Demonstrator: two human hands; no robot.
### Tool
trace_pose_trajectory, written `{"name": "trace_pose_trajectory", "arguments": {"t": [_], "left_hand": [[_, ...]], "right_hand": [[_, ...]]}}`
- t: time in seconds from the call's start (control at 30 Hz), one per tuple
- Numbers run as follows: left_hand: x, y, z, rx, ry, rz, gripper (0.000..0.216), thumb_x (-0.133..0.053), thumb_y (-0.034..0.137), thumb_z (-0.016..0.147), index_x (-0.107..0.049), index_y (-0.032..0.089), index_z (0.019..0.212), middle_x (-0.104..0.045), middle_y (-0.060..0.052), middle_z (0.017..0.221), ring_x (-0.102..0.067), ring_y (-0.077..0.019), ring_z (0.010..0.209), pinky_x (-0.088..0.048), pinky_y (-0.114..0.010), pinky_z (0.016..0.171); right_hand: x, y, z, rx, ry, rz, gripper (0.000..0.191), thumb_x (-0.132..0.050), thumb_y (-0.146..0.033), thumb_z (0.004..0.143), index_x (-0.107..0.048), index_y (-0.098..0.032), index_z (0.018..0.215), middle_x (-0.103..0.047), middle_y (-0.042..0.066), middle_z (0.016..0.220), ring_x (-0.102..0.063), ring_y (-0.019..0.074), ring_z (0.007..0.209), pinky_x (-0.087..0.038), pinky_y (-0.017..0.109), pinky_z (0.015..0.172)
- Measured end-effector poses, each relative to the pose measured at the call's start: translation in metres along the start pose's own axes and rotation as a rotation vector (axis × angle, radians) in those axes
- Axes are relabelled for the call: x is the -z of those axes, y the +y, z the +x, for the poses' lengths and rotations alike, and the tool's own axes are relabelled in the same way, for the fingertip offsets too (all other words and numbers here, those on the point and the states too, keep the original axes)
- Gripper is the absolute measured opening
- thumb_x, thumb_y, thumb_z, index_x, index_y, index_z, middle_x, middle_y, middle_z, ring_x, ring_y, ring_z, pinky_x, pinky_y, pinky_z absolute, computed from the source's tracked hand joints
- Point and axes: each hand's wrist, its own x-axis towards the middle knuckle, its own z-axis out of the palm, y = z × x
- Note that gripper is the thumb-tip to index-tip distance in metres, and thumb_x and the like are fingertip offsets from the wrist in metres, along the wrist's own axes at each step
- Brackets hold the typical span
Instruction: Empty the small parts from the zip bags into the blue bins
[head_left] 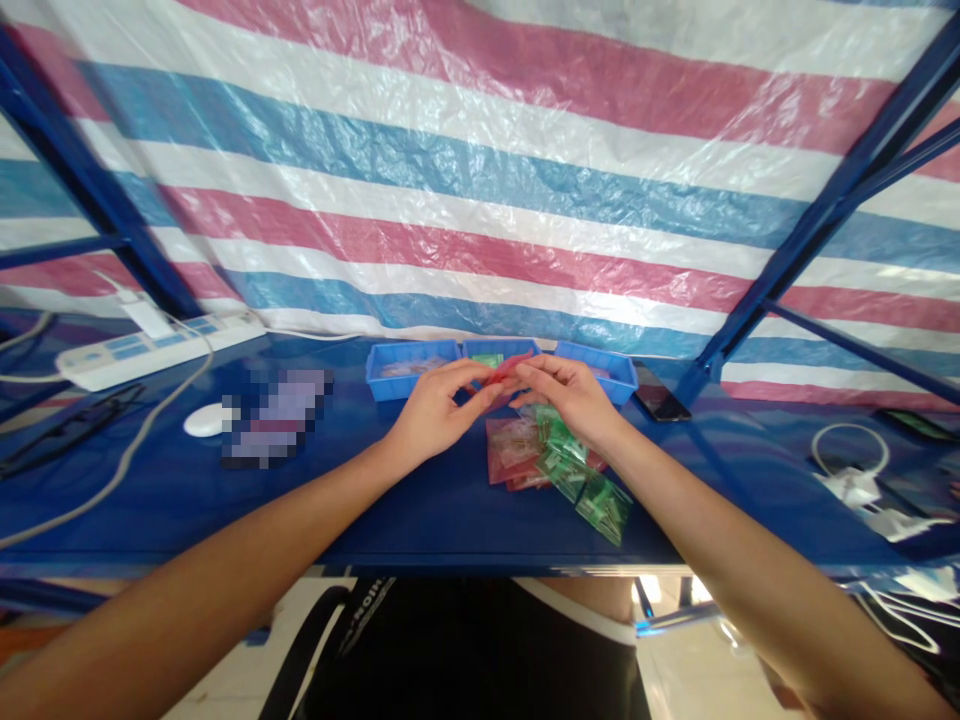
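My left hand (442, 405) and my right hand (566, 390) meet over the middle of the blue table, fingers pinched on a small red plastic bag (511, 366) between them. What is inside that bag I cannot make out. Under and beside my right hand lies a loose pile of small bags: red ones (514, 448) beneath and green ones (604, 508) on top and toward me, with thin pieces showing through. Just behind my hands stand three blue bins: the left bin (409, 388), the middle bin (480, 347) with something green in it, and the right bin (622, 378), partly covered by my right hand.
A white power strip (161, 350), a white mouse (208, 420) and a blurred-out item (277, 415) lie to the left. Right of the bins is a dark phone (661, 392), farther right a white charger with cable (855, 485). Blue frame posts and striped sheeting stand behind.
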Motion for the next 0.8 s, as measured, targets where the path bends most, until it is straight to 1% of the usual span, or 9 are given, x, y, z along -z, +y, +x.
{"name": "trace_pose_trajectory", "arguments": {"t": [0.1, 0.17, 0.27, 0.33, 0.4, 0.47, 0.53, 0.6, 0.8], "left_hand": [[0.001, -0.009, 0.001, 0.118, 0.052, -0.049, 0.031, -0.064, 0.046, 0.104, -0.080, 0.020, 0.108, -0.081, -0.005, 0.103, -0.074, -0.0212, 0.091, -0.055, -0.031, 0.080], [0.001, -0.014, 0.001, 0.174, 0.062, -0.097, 0.034, -0.064, 0.049, 0.103, -0.080, 0.020, 0.107, -0.081, -0.004, 0.100, -0.074, -0.0210, 0.088, -0.054, -0.030, 0.076], [0.000, -0.016, 0.001, 0.200, 0.063, -0.129, 0.036, -0.064, 0.052, 0.102, -0.080, 0.019, 0.105, -0.081, -0.004, 0.098, -0.073, -0.0213, 0.086, -0.055, -0.030, 0.075], [0.001, -0.013, 0.000, 0.174, 0.047, -0.104, 0.036, -0.063, 0.051, 0.103, -0.080, 0.020, 0.104, -0.081, -0.005, 0.099, -0.074, -0.0216, 0.086, -0.056, -0.031, 0.076], [0.001, -0.008, 0.000, 0.098, 0.002, -0.053, 0.034, -0.061, 0.048, 0.105, -0.081, 0.021, 0.106, -0.081, -0.007, 0.104, -0.075, -0.0226, 0.091, -0.058, -0.033, 0.081], [0.002, -0.003, 0.001, 0.001, -0.041, 0.000, 0.031, -0.060, 0.044, 0.106, -0.082, 0.023, 0.113, -0.081, -0.008, 0.111, -0.075, -0.0243, 0.100, -0.058, -0.035, 0.090], [0.001, -0.002, 0.001, -0.064, -0.052, 0.035, 0.031, -0.060, 0.042, 0.107, -0.081, 0.024, 0.120, -0.080, -0.009, 0.118, -0.074, -0.0256, 0.110, -0.057, -0.038, 0.099], [0.000, -0.003, 0.002, -0.086, -0.044, 0.052, 0.032, -0.059, 0.041, 0.107, -0.081, 0.025, 0.124, -0.079, -0.009, 0.122, -0.074, -0.0258, 0.113, -0.057, -0.039, 0.101], [0.000, -0.005, 0.001, -0.092, -0.019, 0.047, 0.030, -0.067, 0.040, 0.103, -0.080, 0.026, 0.126, -0.077, -0.010, 0.126, -0.072, -0.0259, 0.117, -0.057, -0.041, 0.104]], "right_hand": [[0.005, 0.001, 0.002, 0.031, 0.098, -0.073, 0.043, -0.082, -0.063, 0.086, -0.077, -0.021, 0.094, -0.080, 0.006, 0.094, -0.074, 0.0213, 0.084, -0.063, 0.035, 0.072], [0.008, 0.002, 0.003, 0.118, 0.204, -0.219, 0.040, -0.082, -0.061, 0.087, -0.075, -0.022, 0.094, -0.076, 0.005, 0.087, -0.067, 0.0185, 0.074, -0.056, 0.031, 0.063], [0.009, 0.004, -0.001, 0.283, 0.299, -0.493, 0.030, -0.080, -0.052, 0.091, -0.076, -0.023, 0.098, -0.067, 0.001, 0.079, -0.057, 0.0160, 0.067, -0.048, 0.030, 0.061], [0.008, 0.004, -0.004, 0.331, 0.279, -0.585, 0.028, -0.075, -0.048, 0.096, -0.076, -0.025, 0.111, -0.061, -0.002, 0.071, -0.052, 0.0155, 0.062, -0.046, 0.031, 0.061], [0.005, 0.003, -0.007, 0.328, 0.212, -0.603, 0.040, -0.072, -0.044, 0.099, -0.069, -0.026, 0.134, -0.059, -0.005, 0.065, -0.051, 0.0153, 0.057, -0.047, 0.031, 0.061], [0.004, 0.002, -0.008, 0.319, 0.125, -0.621, 0.045, -0.068, -0.041, 0.100, -0.065, -0.028, 0.143, -0.067, -0.004, 0.071, -0.058, 0.0165, 0.060, -0.049, 0.032, 0.063], [0.004, 0.001, -0.007, 0.330, 0.081, -0.660, 0.034, -0.065, -0.037, 0.101, -0.072, -0.028, 0.133, -0.078, 0.001, 0.089, -0.069, 0.0194, 0.072, -0.052, 0.032, 0.065], [0.007, -0.001, -0.006, 0.351, 0.076, -0.698, 0.023, -0.063, -0.034, 0.101, -0.078, -0.028, 0.117, -0.081, 0.004, 0.101, -0.074, 0.0226, 0.084, -0.055, 0.034, 0.068], [0.018, -0.006, -0.004, 0.359, 0.068, -0.725, 0.016, -0.068, -0.032, 0.097, -0.079, -0.028, 0.108, -0.081, 0.003, 0.099, -0.075, 0.0247, 0.085, -0.058, 0.037, 0.072]]}}
